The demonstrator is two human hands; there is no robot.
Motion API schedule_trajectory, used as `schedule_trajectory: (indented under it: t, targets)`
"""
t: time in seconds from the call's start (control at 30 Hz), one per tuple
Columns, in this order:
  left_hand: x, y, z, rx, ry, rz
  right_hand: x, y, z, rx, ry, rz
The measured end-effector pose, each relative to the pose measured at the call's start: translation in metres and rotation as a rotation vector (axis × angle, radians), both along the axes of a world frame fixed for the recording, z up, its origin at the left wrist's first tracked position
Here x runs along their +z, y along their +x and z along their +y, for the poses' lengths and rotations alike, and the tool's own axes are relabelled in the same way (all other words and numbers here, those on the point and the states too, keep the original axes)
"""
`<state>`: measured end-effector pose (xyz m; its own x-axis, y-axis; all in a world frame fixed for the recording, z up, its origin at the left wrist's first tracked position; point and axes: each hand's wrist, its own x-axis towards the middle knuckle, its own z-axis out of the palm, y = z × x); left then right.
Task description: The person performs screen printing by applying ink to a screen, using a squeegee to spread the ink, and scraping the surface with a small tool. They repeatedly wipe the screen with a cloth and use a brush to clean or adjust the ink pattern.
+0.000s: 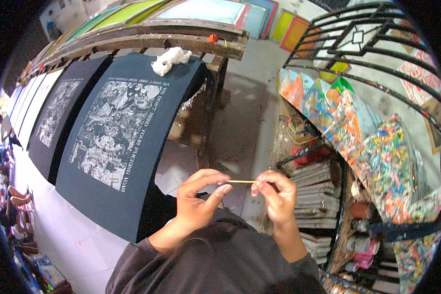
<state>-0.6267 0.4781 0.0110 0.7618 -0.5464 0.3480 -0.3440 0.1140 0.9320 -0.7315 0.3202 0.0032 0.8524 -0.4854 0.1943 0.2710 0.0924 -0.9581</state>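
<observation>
A thin yellowish stick-like thing (pixel 242 182) spans the gap between my hands, in front of my dark shirt. My left hand (pixel 198 193) has its thumb and forefinger closed about the left end. The fingertips of my right hand (pixel 278 193) pinch the other end. Whether it is a stiff stick or a stretched band is too small to tell. To the left lies a black shirt (pixel 154 147) with a large white print, laid over a long board. A crumpled white cloth (pixel 171 61) sits on its far end.
A second printed dark shirt (pixel 56 112) lies farther left. Behind the shirts runs a wooden rail (pixel 181 33) with framed screens (pixel 201 12). At right stand a paint-splattered surface (pixel 338 122), a shelf of stacked grey slabs (pixel 316 196) and a black metal grille (pixel 377 48).
</observation>
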Motion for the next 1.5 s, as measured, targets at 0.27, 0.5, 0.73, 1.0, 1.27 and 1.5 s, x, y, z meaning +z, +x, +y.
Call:
schedule_trajectory:
  t: [0.27,0.5,0.73,1.0,1.27,1.5]
  targets:
    - [-0.014,0.033,-0.104,-0.072,-0.076,0.007,-0.017,0.026,-0.094,-0.063,-0.309,0.075]
    - [-0.03,0.114,-0.211,0.046,0.046,-0.092,-0.006,0.126,-0.209,-0.059,-0.928,0.077]
    - [-0.02,0.224,-0.321,0.142,0.091,-0.195,0.011,0.245,-0.32,0.143,-0.955,0.06]
    - [-0.017,0.309,-0.42,0.325,0.094,-0.103,-0.004,0.346,-0.453,0.144,-0.79,0.098]
    - [-0.014,0.39,-0.494,0.832,0.155,-0.261,-0.015,0.452,-0.601,0.216,-0.707,0.053]
    - [-0.002,0.426,-0.523,0.949,0.24,-0.255,-0.01,0.565,-0.643,0.32,-0.343,0.058]
